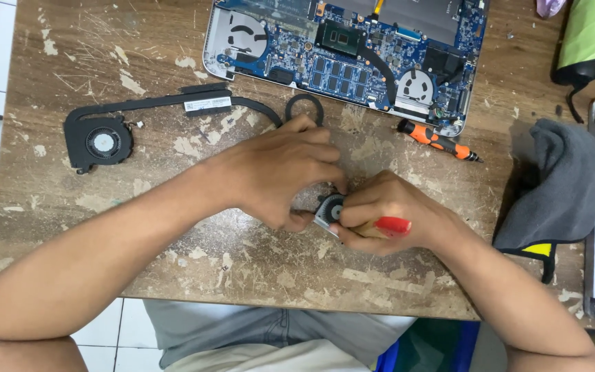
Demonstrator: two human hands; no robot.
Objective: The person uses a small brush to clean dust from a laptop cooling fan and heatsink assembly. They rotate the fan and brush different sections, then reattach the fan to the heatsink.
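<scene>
My left hand (280, 172) and my right hand (387, 210) meet over the middle of a worn wooden table (56, 186). Between them is a small grey laptop fan (328, 208), pinched by the fingers of both hands. A tool with a red handle (392, 225) also lies in my right hand, mostly hidden by the fingers. Its tip is out of sight behind the fan.
An opened laptop with its blue circuit board (352, 58) lies at the back. A black fan with heat pipe (105, 138) rests at the left, a black ring (304, 107) near it. An orange-and-black screwdriver (435, 140) and a grey cloth (562, 186) lie at the right.
</scene>
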